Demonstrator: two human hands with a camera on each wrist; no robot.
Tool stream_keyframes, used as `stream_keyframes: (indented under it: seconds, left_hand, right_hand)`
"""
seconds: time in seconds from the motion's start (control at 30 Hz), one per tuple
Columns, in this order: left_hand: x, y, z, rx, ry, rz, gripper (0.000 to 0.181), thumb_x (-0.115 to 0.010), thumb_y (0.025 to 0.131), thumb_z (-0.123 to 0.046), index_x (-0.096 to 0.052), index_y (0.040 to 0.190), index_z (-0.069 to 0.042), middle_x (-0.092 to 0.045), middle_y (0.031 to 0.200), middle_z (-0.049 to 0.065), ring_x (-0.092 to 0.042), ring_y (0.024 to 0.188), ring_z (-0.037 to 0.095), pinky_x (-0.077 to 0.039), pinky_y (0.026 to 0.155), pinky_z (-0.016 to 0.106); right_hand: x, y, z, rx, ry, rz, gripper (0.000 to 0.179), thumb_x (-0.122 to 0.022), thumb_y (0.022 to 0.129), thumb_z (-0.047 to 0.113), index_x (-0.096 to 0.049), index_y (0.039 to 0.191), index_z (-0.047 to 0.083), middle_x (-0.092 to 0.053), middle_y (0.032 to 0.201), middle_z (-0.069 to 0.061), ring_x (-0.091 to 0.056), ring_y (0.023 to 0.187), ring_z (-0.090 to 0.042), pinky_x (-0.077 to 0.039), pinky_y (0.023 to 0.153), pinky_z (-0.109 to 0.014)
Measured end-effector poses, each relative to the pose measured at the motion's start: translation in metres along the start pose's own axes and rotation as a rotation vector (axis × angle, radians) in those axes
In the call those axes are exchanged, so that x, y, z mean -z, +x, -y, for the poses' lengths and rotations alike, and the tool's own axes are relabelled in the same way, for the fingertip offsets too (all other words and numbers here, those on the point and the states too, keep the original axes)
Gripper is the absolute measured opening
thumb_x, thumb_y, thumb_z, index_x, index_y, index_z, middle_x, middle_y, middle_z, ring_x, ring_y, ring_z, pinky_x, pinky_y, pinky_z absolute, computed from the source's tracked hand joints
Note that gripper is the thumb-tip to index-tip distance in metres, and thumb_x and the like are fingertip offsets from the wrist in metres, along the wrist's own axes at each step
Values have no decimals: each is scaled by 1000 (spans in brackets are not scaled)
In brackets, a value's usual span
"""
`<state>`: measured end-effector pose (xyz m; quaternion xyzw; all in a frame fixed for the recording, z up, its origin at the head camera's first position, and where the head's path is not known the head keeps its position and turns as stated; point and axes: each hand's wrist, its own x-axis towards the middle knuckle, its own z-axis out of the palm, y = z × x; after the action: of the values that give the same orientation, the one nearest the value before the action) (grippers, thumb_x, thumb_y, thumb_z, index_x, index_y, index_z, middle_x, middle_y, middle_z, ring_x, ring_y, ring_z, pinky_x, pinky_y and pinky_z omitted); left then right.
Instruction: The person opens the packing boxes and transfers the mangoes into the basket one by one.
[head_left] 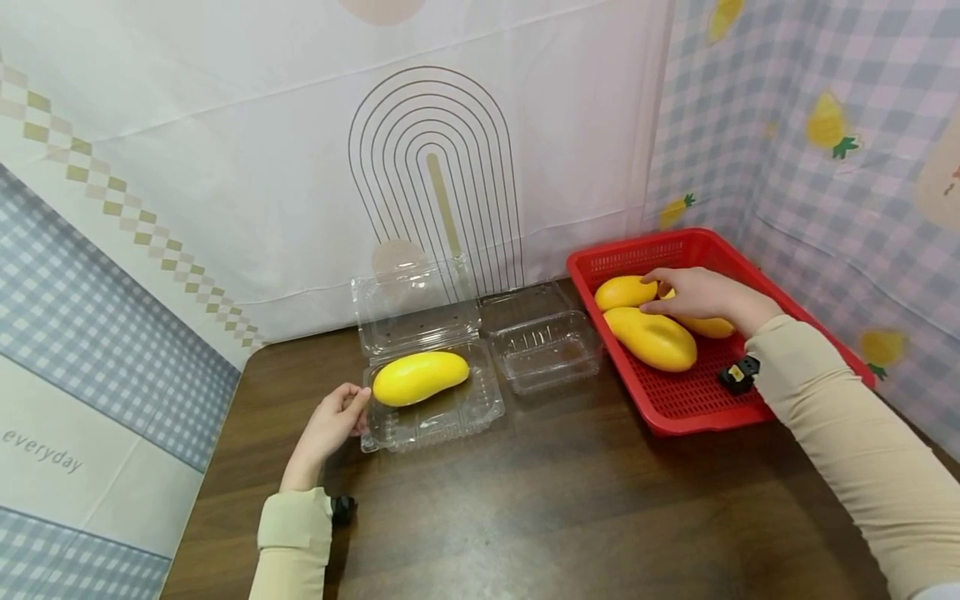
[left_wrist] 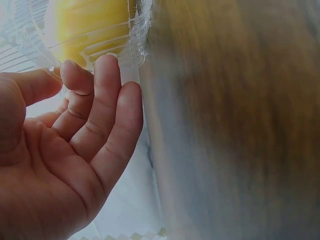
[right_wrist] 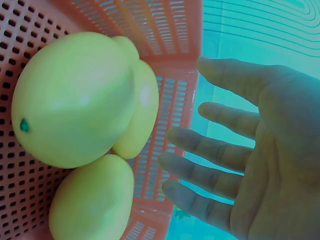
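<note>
A yellow mango (head_left: 420,377) lies in the base of a clear plastic clamshell container (head_left: 450,421), whose lid (head_left: 416,304) stands raised at the back. My left hand (head_left: 335,421) is at the container's left edge; in the left wrist view the thumb and index finger (left_wrist: 77,77) pinch its rim, the other fingers loosely bent. My right hand (head_left: 701,293) hovers over a red plastic basket (head_left: 720,408) with several mangoes (head_left: 652,339) inside. In the right wrist view its fingers (right_wrist: 205,147) are spread and relaxed, apart from the large mango (right_wrist: 75,100), holding nothing.
A second clear plastic container (head_left: 551,354), with its lid (head_left: 525,304) folded back, stands between the first one and the basket. All rest on a dark brown wooden table (head_left: 525,500). Patterned cloth (head_left: 300,167) covers the walls behind and at both sides.
</note>
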<state>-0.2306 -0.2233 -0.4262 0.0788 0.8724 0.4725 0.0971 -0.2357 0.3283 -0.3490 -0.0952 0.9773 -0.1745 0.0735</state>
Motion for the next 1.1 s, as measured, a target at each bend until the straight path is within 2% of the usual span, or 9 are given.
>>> stream_keyframes:
  seconds: [0.07,0.2,0.43,0.6,0.83,0.93,1.1]
  left_hand:
    - [0,-3,-5,-4,3,2,26,-50,107,-17,-53,105,10,-58,70,12,-62,64,21,-58,69,42]
    - [1,-2,-5,1,-1,3,26,-50,107,-16,-53,105,9,-58,70,12,-62,64,21,-58,69,42]
    - [-5,18,36,-7,8,-36,33,-53,107,-29,-54,107,3,-57,70,6,-60,62,16,-58,65,36]
    - [-5,18,37,-14,6,-33,33,-53,106,-29,-54,107,5,-57,70,7,-61,63,17,-57,65,37]
    - [-5,19,37,-9,29,-44,35,-52,107,-29,-56,105,6,-57,69,5,-61,63,16,-56,65,33]
    - [-5,19,38,-6,31,-43,34,-52,107,-28,-56,104,6,-56,69,5,-61,63,16,-56,64,32]
    - [-6,18,38,3,22,-44,35,-52,107,-29,-56,102,6,-55,68,4,-62,64,16,-55,64,31]
  right_hand:
    - [0,1,4,-1,7,-3,61,-67,96,38,-52,140,-1,-63,121,-25,-60,108,-38,-46,94,-58]
    - [-2,6,13,8,11,-7,60,-67,96,38,-52,140,0,-62,124,-27,-59,112,-40,-46,95,-58]
    - [-6,14,33,52,26,-13,55,-68,96,31,-53,140,2,-60,131,-26,-57,119,-42,-45,99,-59]
    - [-6,20,45,88,16,-37,52,-68,96,27,-54,140,2,-60,132,-23,-57,120,-40,-42,102,-59]
    - [-8,33,60,102,5,-31,54,-66,97,30,-53,141,1,-61,132,-23,-58,120,-39,-45,101,-57]
    - [-8,38,69,101,3,-30,55,-66,97,31,-53,141,2,-63,129,-22,-60,115,-37,-48,97,-55]
    - [-7,45,84,118,2,-36,52,-67,97,33,-55,141,8,-64,107,-13,-60,88,-27,-52,78,-43]
